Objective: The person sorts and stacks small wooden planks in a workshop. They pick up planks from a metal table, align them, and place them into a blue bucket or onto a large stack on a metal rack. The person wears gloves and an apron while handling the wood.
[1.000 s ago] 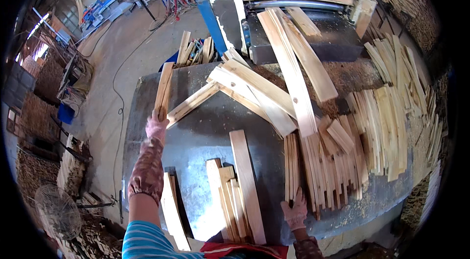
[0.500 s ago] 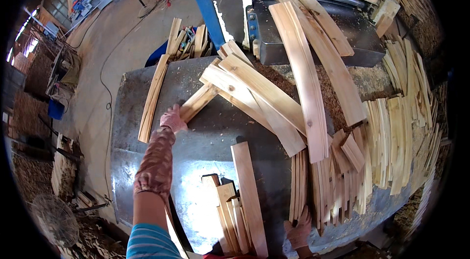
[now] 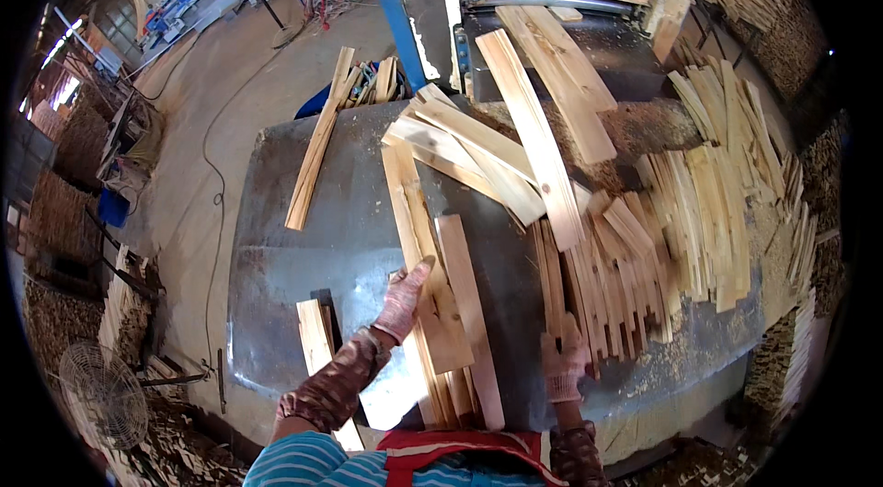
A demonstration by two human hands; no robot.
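Note:
My left hand (image 3: 403, 301), in a pinkish knit glove, is closed on the edge of a wooden board (image 3: 418, 234). That board slants from the middle of the metal table toward me, over a small stack of strips (image 3: 451, 392). Beside it, to the right, lies another flat board (image 3: 469, 321). My right hand (image 3: 565, 363), gloved too, is closed round the near ends of narrow wooden strips (image 3: 550, 285). Several boards (image 3: 497, 151) lie crossed beyond my hands, and one long board (image 3: 533, 137) reaches toward the machine.
A blue-framed machine (image 3: 418, 27) with a roller stands at the far side. Rows of strips (image 3: 704, 229) cover the metal table's (image 3: 285, 275) right side. Two strips (image 3: 317, 151) lie at its far left. A fan (image 3: 103, 395) stands at lower left, and a cable (image 3: 219, 170) crosses the floor.
My left hand has come back toward me, swinging the board round from the crossed pile. My right hand has moved farther up onto the strip ends. The whole view has shifted slightly.

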